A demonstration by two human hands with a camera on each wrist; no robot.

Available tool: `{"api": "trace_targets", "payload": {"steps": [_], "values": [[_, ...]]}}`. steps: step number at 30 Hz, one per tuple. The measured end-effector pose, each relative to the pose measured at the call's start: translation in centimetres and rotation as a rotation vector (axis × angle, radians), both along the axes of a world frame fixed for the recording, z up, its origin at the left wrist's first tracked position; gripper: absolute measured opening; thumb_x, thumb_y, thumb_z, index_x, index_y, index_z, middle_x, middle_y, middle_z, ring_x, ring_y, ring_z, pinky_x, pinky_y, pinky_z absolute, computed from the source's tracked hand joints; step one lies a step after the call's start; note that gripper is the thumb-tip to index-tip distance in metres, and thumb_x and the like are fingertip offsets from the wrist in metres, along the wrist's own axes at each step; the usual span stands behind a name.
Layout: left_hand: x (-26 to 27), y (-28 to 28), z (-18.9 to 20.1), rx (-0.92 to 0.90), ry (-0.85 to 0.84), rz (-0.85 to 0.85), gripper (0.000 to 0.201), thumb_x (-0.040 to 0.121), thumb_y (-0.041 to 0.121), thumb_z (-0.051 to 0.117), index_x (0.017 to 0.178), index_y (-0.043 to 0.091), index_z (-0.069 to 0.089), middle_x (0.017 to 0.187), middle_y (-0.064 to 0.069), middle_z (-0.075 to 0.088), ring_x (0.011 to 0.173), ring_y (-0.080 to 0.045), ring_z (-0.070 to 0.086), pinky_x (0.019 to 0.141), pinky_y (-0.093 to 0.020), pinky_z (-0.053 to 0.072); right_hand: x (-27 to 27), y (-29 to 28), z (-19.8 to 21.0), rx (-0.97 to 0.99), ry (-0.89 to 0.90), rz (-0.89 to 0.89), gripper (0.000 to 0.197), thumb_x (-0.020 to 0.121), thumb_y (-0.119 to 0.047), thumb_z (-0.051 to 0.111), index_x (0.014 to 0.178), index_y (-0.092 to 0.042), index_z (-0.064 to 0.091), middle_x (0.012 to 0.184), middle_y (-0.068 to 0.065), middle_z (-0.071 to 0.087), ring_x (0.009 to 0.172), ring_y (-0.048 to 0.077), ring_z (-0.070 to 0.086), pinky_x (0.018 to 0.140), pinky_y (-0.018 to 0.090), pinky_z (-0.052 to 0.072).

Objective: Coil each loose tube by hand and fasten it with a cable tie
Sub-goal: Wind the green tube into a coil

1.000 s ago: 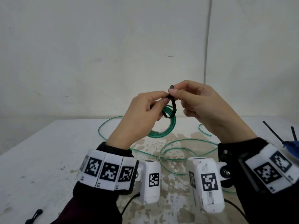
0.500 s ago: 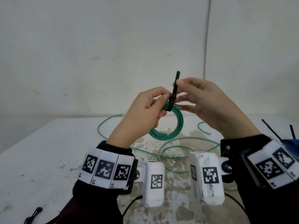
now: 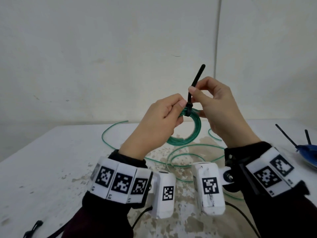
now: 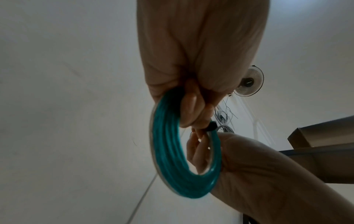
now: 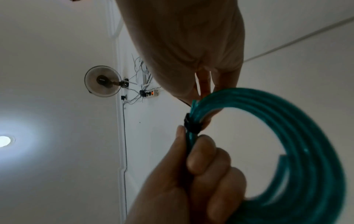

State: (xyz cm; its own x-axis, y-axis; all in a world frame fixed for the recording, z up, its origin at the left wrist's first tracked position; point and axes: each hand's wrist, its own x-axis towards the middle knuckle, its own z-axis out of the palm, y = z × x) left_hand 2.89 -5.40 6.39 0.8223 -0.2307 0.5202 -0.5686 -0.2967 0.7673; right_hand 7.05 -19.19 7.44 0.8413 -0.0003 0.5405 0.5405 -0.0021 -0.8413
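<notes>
A coil of green tube hangs in the air above the white table. My left hand grips the coil's top, fingers curled round the strands. A black cable tie is wrapped tight around the coil beside my left thumb, its loose tail pointing up. My right hand pinches that tail between thumb and forefinger just above the tie's head. More loose green tube lies in curves on the table under my hands.
Spare black cable ties stick out of a blue dish at the right edge. Another black tie lies at the front left of the table. A pale wall stands close behind the table.
The tie's loop has closed down from a wide ring to a tight band on the coil. My right hand has drawn the tail upward, so more of it sticks out above.
</notes>
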Motion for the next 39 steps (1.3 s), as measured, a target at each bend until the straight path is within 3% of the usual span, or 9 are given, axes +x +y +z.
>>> {"api": "trace_targets", "payload": {"steps": [2,5,9,12,17,24,29,33,39], "values": [[0.1,-0.1,0.0,-0.071,0.036,0.012,0.032,0.102,0.015,0.038,0.095,-0.013,0.052,0.059,-0.008,0.03,0.039,-0.006,0.024,0.043,-0.008,0.03,0.1,0.3,0.0,0.0,-0.014,-0.006,0.016,0.091,-0.014,0.061,0.078,-0.014,0.053,0.078,-0.005,0.056,0.056,0.001,0.056,0.05,0.023,0.049],[0.1,0.1,0.1,-0.157,0.085,0.023,0.031,0.102,0.018,0.04,0.1,-0.001,0.063,0.053,0.0,0.033,0.039,-0.006,0.024,0.04,-0.019,0.023,-0.3,0.1,0.4,-0.005,0.065,0.159,0.009,0.09,-0.016,0.062,0.084,-0.015,0.057,0.071,-0.006,0.059,0.06,0.006,0.058,0.056,0.024,0.051],[0.3,0.2,-0.1,-0.211,0.154,0.037,0.028,0.102,0.019,0.042,0.093,0.009,0.067,0.053,-0.001,0.031,0.039,-0.006,0.022,0.039,-0.018,0.02,-0.7,-0.4,0.9,-0.053,0.012,0.215,0.012,0.085,-0.005,0.066,0.082,-0.012,0.058,0.068,-0.003,0.063,0.065,0.011,0.064,0.065,0.026,0.057],[0.2,0.1,-0.1,-0.225,0.155,0.027,0.027,0.101,0.019,0.042,0.09,0.013,0.067,0.052,0.0,0.03,0.04,-0.007,0.02,0.04,-0.018,0.02,-1.0,-0.4,1.0,-0.055,-0.045,0.181,0.014,0.085,-0.003,0.067,0.081,-0.01,0.056,0.069,0.002,0.062,0.063,0.013,0.065,0.062,0.027,0.056],[-0.6,-0.4,0.6,-0.246,0.068,0.002,0.027,0.1,0.021,0.044,0.1,0.007,0.067,0.05,0.004,0.03,0.041,-0.006,0.021,0.041,-0.02,0.018,-1.6,-0.5,1.4,0.004,-0.085,0.153,0.018,0.086,-0.005,0.067,0.078,-0.011,0.052,0.073,0.004,0.064,0.064,0.011,0.064,0.057,0.025,0.053],[-0.5,-0.3,0.6,-0.178,0.029,0.125,0.027,0.094,0.028,0.057,0.083,0.004,0.065,0.046,0.006,0.029,0.042,-0.012,0.019,0.045,-0.024,0.018,-1.6,-0.2,1.2,-0.007,-0.134,0.089,0.022,0.084,-0.002,0.068,0.073,-0.011,0.051,0.071,0.004,0.062,0.069,0.014,0.061,0.057,0.024,0.053],[-0.7,-0.8,0.2,-0.073,0.003,0.17,0.029,0.094,0.026,0.057,0.072,0.008,0.061,0.055,-0.01,0.026,0.044,-0.014,0.018,0.044,-0.024,0.015,-0.8,0.0,0.4,0.002,-0.063,0.084,0.025,0.083,0.001,0.067,0.07,-0.011,0.05,0.069,0.005,0.06,0.066,0.015,0.058,0.057,0.024,0.052],[-0.4,-0.7,-0.1,-0.053,0.009,0.193,0.031,0.094,0.025,0.056,0.067,0.012,0.057,0.048,0.001,0.027,0.04,-0.01,0.02,0.043,-0.023,0.018,-0.3,0.2,0.0,-0.033,-0.042,0.051,0.028,0.082,0.0,0.069,0.067,-0.014,0.05,0.073,0.011,0.061,0.067,0.017,0.059,0.056,0.024,0.051],[-0.4,-0.7,0.1,-0.163,0.214,0.038,0.026,0.099,0.024,0.049,0.087,0.006,0.063,0.046,0.008,0.029,0.042,-0.01,0.018,0.043,-0.021,0.018,-0.2,-0.4,0.4,-0.071,-0.039,0.0,0.021,0.083,-0.006,0.07,0.073,-0.013,0.053,0.072,0.008,0.062,0.062,0.012,0.06,0.054,0.022,0.051]]}}
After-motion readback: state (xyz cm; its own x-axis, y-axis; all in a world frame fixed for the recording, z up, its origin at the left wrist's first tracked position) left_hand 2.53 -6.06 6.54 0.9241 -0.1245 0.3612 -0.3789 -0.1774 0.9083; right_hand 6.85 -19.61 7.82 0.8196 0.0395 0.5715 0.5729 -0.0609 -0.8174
